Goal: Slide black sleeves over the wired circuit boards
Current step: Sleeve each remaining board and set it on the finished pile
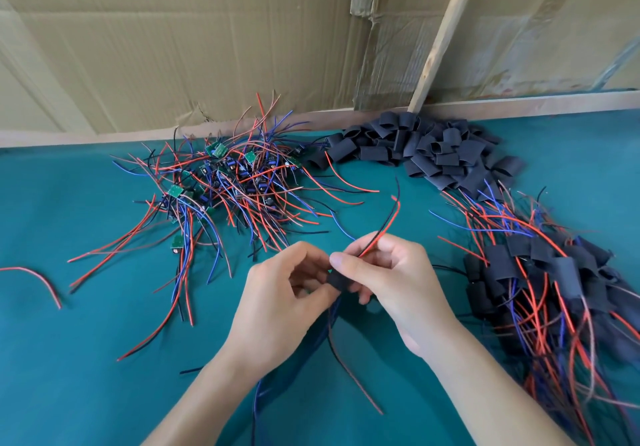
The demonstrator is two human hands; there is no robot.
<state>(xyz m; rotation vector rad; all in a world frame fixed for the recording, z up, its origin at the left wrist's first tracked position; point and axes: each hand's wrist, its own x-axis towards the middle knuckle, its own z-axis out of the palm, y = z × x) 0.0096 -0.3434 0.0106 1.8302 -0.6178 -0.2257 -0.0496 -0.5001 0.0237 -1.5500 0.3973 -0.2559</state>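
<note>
Nearest the camera, both hands met over the teal table point(86, 359). The left hand point(277, 307) had its fingers curled around one end of a black sleeve point(337, 281), and the right hand point(388, 279) pinched the other end while also trapping a red and black wire pair point(384, 229) that rose away from its fingertips. Blue and brownish wires point(332, 328) trailed from under the sleeve toward the near edge. Whatever board was inside was hidden by the fingers, so I judged the sleeve to be partway or nearly seated, and could not tell which.

Just right of the hands lay a heap of finished sleeved boards point(540, 279), their wires fanning nearward. Farther off on the left sat a tangle of bare boards point(221, 182), green boards showing among red, blue and black leads. At the far right, against the wooden rail point(519, 104), was a pile of empty sleeves point(433, 147). A lone red wire point(34, 277) lay at the left edge.

By the look of the piles, a good share was done, yet many boards remained uncovered, perhaps about as many as were finished.
</note>
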